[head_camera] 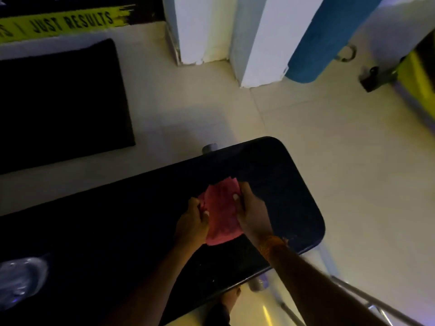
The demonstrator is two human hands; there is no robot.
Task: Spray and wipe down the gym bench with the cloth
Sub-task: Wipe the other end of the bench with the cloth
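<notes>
Both hands hold the pink cloth [221,215] over the black gym bench [277,184] tabletop near its rounded end: left hand [191,225] grip pinches one edge, right hand [251,215] grip the other.

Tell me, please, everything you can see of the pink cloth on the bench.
The pink cloth looks like soft, ribbed fabric, bunched and folded rather than spread flat. It lies on the black padded gym bench, near its rounded end. The left hand pinches its left edge and the right hand holds its right edge, both in a closed grip.
</notes>
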